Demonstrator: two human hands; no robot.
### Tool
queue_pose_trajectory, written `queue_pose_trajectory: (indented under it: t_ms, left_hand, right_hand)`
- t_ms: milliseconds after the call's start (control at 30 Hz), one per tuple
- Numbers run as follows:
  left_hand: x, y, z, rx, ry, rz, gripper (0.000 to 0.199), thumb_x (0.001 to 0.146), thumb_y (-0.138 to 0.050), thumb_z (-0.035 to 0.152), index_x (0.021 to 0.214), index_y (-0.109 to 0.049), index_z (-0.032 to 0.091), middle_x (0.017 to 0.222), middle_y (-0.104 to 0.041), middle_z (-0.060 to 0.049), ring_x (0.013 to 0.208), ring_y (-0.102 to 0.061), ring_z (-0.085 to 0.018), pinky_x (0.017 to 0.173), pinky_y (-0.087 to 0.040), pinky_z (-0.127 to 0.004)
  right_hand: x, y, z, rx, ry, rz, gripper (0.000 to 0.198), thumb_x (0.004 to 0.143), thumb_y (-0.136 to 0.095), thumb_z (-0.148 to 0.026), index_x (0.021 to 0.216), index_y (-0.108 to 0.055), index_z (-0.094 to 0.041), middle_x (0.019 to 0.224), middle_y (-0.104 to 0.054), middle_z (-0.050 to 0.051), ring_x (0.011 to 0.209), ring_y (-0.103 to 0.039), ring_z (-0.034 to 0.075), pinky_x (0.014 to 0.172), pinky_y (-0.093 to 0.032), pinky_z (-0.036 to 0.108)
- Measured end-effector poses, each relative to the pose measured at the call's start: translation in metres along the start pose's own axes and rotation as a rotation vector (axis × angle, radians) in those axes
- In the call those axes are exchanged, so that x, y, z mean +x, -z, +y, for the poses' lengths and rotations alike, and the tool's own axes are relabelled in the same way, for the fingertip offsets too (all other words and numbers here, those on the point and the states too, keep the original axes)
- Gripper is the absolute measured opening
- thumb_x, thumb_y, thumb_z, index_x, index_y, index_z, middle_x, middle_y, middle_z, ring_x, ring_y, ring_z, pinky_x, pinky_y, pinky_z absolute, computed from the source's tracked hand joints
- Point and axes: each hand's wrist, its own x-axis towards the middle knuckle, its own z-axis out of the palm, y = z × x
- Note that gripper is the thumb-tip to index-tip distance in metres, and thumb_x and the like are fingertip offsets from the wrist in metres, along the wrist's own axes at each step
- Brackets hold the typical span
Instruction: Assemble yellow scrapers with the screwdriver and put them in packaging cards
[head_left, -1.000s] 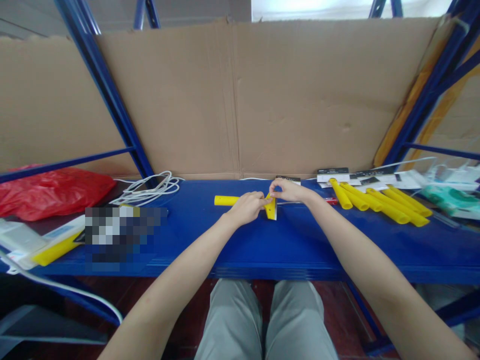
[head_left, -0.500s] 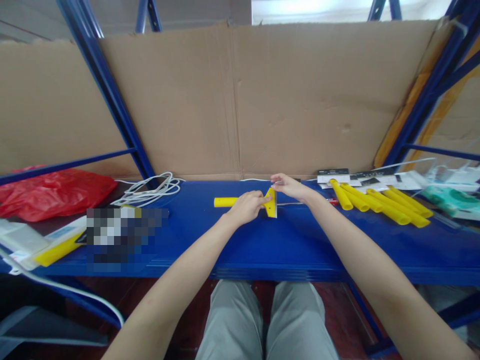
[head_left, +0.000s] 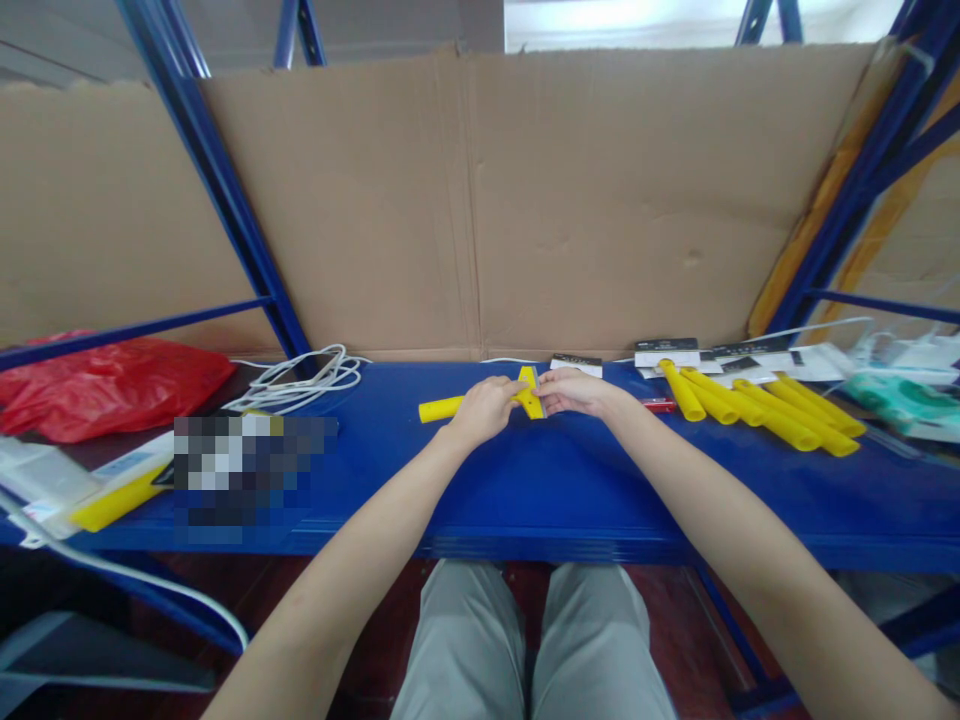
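Observation:
My left hand (head_left: 485,410) is wrapped round a yellow scraper above the blue table. Its tubular handle (head_left: 441,409) sticks out to the left of the hand, and its wide flat head (head_left: 531,392) points right. My right hand (head_left: 574,391) is closed at the right edge of that head, fingertips on the blade side; the blade is mostly hidden by them. Behind the right wrist lies a screwdriver, its red handle (head_left: 659,405) showing and its shaft covered by the hand. A black-and-white card (head_left: 577,365) lies just beyond the right hand.
Several yellow handles (head_left: 780,412) lie at the right beside black-and-white cards (head_left: 666,351). At the left are a coiled white cable (head_left: 319,378), a red plastic bag (head_left: 112,385) and a blurred-out patch (head_left: 244,470). A cardboard sheet (head_left: 600,200) stands behind the blue table (head_left: 555,490).
The scraper has turned and tilted, its head now higher and slightly left. My right hand has come down from the head's top corner to its right edge, uncovering the card behind.

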Motion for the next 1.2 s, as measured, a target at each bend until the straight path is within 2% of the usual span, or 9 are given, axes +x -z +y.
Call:
queue_pose_trajectory:
  t_ms: [133,233,367,567,733,967,1067,1200]
  left_hand:
    - [-0.002,-0.001,0.001,0.038,0.01,-0.002,0.047,0.083,-0.051,0.012,0.129,-0.048,0.013,0.11,-0.063,-0.011,0.102,-0.058,-0.021,0.089,-0.047,-0.032]
    - [-0.003,-0.001,0.002,0.092,-0.015,-0.027,0.048,0.084,-0.049,0.013,0.132,-0.045,0.011,0.111,-0.061,-0.011,0.102,-0.058,-0.021,0.088,-0.047,-0.032]
    - [-0.003,0.001,0.004,0.177,-0.029,-0.044,0.044,0.086,-0.045,0.015,0.129,-0.046,0.013,0.106,-0.061,-0.011,0.098,-0.058,-0.021,0.085,-0.047,-0.032]
    - [-0.001,0.003,0.005,0.271,-0.054,-0.074,0.041,0.086,-0.04,0.008,0.126,-0.047,0.011,0.101,-0.061,-0.012,0.094,-0.059,-0.02,0.082,-0.047,-0.03]
    - [-0.002,0.008,0.009,0.315,-0.026,-0.108,0.035,0.089,-0.039,0.011,0.121,-0.05,0.011,0.099,-0.061,-0.012,0.095,-0.06,-0.019,0.077,-0.048,-0.028]
    - [-0.004,0.014,0.013,0.338,0.042,-0.107,0.032,0.09,-0.037,0.012,0.116,-0.055,0.012,0.098,-0.063,-0.012,0.091,-0.061,-0.02,0.073,-0.048,-0.028]
    - [-0.004,0.014,0.015,0.296,0.076,-0.081,0.035,0.088,-0.038,0.01,0.119,-0.054,0.013,0.1,-0.063,-0.012,0.091,-0.062,-0.02,0.072,-0.049,-0.028]
    - [-0.003,0.014,0.013,0.179,0.116,-0.005,0.039,0.085,-0.041,0.01,0.121,-0.055,0.017,0.106,-0.064,-0.009,0.095,-0.062,-0.019,0.076,-0.049,-0.027]
  right_hand:
    - [0.002,0.0,0.001,-0.014,0.0,0.009,0.015,0.074,-0.063,-0.006,0.081,-0.054,-0.015,0.065,-0.067,0.002,0.056,-0.065,0.012,0.059,-0.055,0.023]
    - [0.003,0.0,0.001,-0.027,0.002,0.014,0.015,0.073,-0.064,-0.006,0.08,-0.054,-0.015,0.064,-0.067,0.002,0.055,-0.064,0.012,0.058,-0.055,0.023]
    - [0.002,-0.002,0.0,-0.033,0.013,0.006,0.014,0.074,-0.064,-0.006,0.079,-0.054,-0.014,0.063,-0.067,0.002,0.055,-0.064,0.012,0.058,-0.055,0.023]
    - [-0.001,-0.009,-0.002,-0.039,-0.003,0.041,0.014,0.077,-0.06,-0.004,0.077,-0.053,-0.015,0.061,-0.066,0.001,0.053,-0.064,0.011,0.058,-0.055,0.023]
    - [-0.001,-0.013,-0.002,-0.023,-0.02,0.058,0.015,0.079,-0.057,-0.002,0.075,-0.051,-0.015,0.058,-0.065,0.0,0.051,-0.063,0.01,0.056,-0.054,0.021]
    - [-0.001,-0.017,-0.004,-0.067,0.019,0.008,0.009,0.078,-0.063,-0.013,0.075,-0.055,-0.015,0.063,-0.066,0.001,0.056,-0.063,0.01,0.062,-0.055,0.024]
    - [-0.001,0.0,-0.008,-0.328,0.114,0.119,0.007,0.08,-0.062,-0.023,0.083,-0.06,-0.016,0.076,-0.07,0.006,0.064,-0.066,0.014,0.065,-0.055,0.028]
    - [-0.002,0.049,-0.003,-0.892,0.225,0.527,0.017,0.084,-0.051,-0.016,0.089,-0.068,-0.015,0.094,-0.071,0.011,0.088,-0.066,0.02,0.08,-0.05,0.029]
